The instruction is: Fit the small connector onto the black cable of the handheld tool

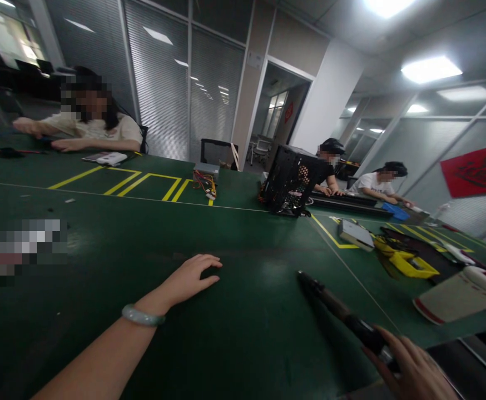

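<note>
My left hand (195,279), with a pale green bangle (143,315) round its wrist, rests on the green tabletop (243,339); its fingers are apart and hold nothing. At the lower right, my right hand (412,364) is wrapped round the near end of a long dark tool (343,316). The tool's narrow tip points away from me and to the left, a short way to the right of my left hand. Part of my right hand is cut off by the frame's lower edge.
Across the table stand a black computer case (291,180) and a power supply with coloured wires (205,172). To the right are a silver drive (356,234), a yellow tray (413,265) and a white bin (460,294). Several people sit at the far side.
</note>
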Demonstrator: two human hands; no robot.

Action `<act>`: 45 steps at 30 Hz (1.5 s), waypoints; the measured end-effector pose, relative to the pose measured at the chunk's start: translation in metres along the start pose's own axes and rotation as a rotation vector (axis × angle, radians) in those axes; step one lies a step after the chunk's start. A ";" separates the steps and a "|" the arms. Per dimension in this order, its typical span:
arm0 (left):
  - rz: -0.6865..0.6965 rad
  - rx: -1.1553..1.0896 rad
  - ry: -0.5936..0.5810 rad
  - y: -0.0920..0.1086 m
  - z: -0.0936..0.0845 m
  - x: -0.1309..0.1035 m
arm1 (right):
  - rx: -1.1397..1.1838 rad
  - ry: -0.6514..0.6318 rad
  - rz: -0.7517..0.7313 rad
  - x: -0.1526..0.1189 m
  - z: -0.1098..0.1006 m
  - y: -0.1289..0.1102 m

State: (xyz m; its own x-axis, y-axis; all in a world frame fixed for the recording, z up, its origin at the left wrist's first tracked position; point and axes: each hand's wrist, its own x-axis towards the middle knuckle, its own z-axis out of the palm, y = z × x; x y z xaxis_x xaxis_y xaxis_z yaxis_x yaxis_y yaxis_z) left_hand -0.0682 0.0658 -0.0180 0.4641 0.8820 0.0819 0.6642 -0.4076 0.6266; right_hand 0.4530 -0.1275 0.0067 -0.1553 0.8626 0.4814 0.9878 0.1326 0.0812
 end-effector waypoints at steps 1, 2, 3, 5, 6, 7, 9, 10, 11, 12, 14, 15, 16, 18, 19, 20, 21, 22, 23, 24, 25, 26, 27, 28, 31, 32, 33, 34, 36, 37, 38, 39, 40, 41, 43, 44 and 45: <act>-0.009 -0.011 0.007 0.001 0.000 0.000 | -0.005 -0.041 -0.024 0.016 -0.003 -0.016; -0.018 -0.026 0.015 0.002 0.000 -0.001 | -0.006 -0.078 -0.051 0.034 -0.006 -0.035; -0.026 -0.048 0.031 0.003 0.000 0.000 | 0.014 -0.116 -0.093 0.053 -0.009 -0.056; -0.030 -0.109 0.095 0.006 -0.002 0.001 | 0.073 -0.198 -0.181 0.092 -0.013 -0.098; -0.031 -0.147 0.150 0.006 -0.003 0.001 | 0.104 -0.210 -0.221 0.111 -0.015 -0.119; -0.037 -0.190 0.219 0.006 -0.006 0.002 | 0.136 -0.228 -0.265 0.128 -0.016 -0.139; -0.094 -0.257 0.411 0.001 -0.013 0.001 | 0.215 -0.243 -0.366 0.160 -0.012 -0.174; -0.139 -0.271 0.497 -0.003 -0.018 0.000 | 0.260 -0.243 -0.411 0.174 -0.008 -0.189; -0.185 -0.275 0.569 -0.008 -0.023 -0.001 | 0.306 -0.246 -0.456 0.185 -0.002 -0.204; -0.225 -0.272 0.624 -0.013 -0.029 -0.003 | 0.349 -0.242 -0.492 0.195 0.005 -0.216; -0.258 -0.232 0.703 -0.025 -0.038 -0.007 | 0.425 -0.249 -0.542 0.210 0.025 -0.239; -0.266 -0.179 0.712 -0.029 -0.042 -0.009 | 0.453 -0.252 -0.547 0.214 0.036 -0.250; -0.281 -0.101 0.707 -0.033 -0.045 -0.011 | 0.478 -0.262 -0.543 0.217 0.047 -0.259; -0.313 0.074 0.677 -0.035 -0.048 -0.012 | 0.528 -0.300 -0.517 0.218 0.067 -0.276; -0.317 0.148 0.659 -0.034 -0.047 -0.012 | 0.551 -0.321 -0.499 0.218 0.075 -0.282; -0.305 0.202 0.635 -0.031 -0.046 -0.012 | 0.570 -0.336 -0.480 0.216 0.080 -0.287; -0.272 0.235 0.603 -0.027 -0.044 -0.011 | 0.590 -0.355 -0.468 0.215 0.084 -0.291; -0.225 0.255 0.580 -0.022 -0.042 -0.010 | 0.611 -0.378 -0.462 0.214 0.084 -0.292; -0.175 0.262 0.546 -0.016 -0.039 -0.009 | 0.632 -0.403 -0.454 0.213 0.083 -0.291; -0.133 0.261 0.516 -0.010 -0.037 -0.008 | 0.653 -0.431 -0.441 0.212 0.079 -0.287; -0.106 0.259 0.496 -0.004 -0.034 -0.007 | 0.670 -0.454 -0.415 0.212 0.073 -0.281; -0.079 0.259 0.461 0.003 -0.030 -0.007 | 0.680 -0.467 -0.370 0.212 0.067 -0.272; -0.057 0.256 0.435 0.009 -0.027 -0.006 | 0.685 -0.473 -0.313 0.212 0.060 -0.261; -0.030 0.251 0.396 0.015 -0.023 -0.006 | 0.683 -0.469 -0.248 0.211 0.053 -0.248; 0.062 0.223 0.254 0.029 -0.012 -0.005 | 0.643 -0.502 -0.072 0.198 0.034 -0.208; 0.087 0.217 0.197 0.032 -0.009 -0.004 | 0.628 -0.535 -0.036 0.190 0.028 -0.196; 0.103 0.217 0.152 0.034 -0.006 -0.004 | 0.607 -0.557 -0.010 0.179 0.022 -0.186; 0.116 0.223 0.118 0.035 -0.004 -0.003 | 0.586 -0.560 0.008 0.167 0.017 -0.179; 0.125 0.243 0.091 0.035 -0.002 -0.002 | 0.568 -0.532 0.045 0.141 0.007 -0.174; 0.126 0.251 0.091 0.034 -0.002 -0.001 | 0.569 -0.534 0.055 0.129 0.004 -0.175; 0.124 0.255 0.092 0.033 -0.001 0.000 | 0.568 -0.529 0.059 0.118 0.002 -0.178; 0.120 0.253 0.090 0.032 -0.001 0.000 | 0.570 -0.527 0.054 0.110 0.001 -0.182; 0.116 0.250 0.084 0.031 -0.001 0.001 | 0.573 -0.521 0.050 0.105 0.002 -0.187; 0.111 0.249 0.077 0.031 -0.001 0.001 | 0.578 -0.511 0.048 0.104 0.005 -0.192; 0.093 0.253 0.071 0.032 0.000 0.002 | 0.592 -0.492 0.046 0.110 0.016 -0.199; 0.081 0.256 0.067 0.032 0.000 0.002 | 0.597 -0.493 0.038 0.116 0.022 -0.201; 0.070 0.260 0.062 0.032 0.000 0.002 | 0.592 -0.502 0.026 0.125 0.030 -0.203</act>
State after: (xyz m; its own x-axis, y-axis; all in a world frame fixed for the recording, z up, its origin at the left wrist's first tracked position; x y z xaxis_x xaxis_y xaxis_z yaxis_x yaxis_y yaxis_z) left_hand -0.0454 0.0541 0.0022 0.4832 0.8588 0.1701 0.7636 -0.5084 0.3981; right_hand 0.2332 -0.0325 0.0243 -0.2503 0.9681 0.0120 0.8516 0.2260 -0.4729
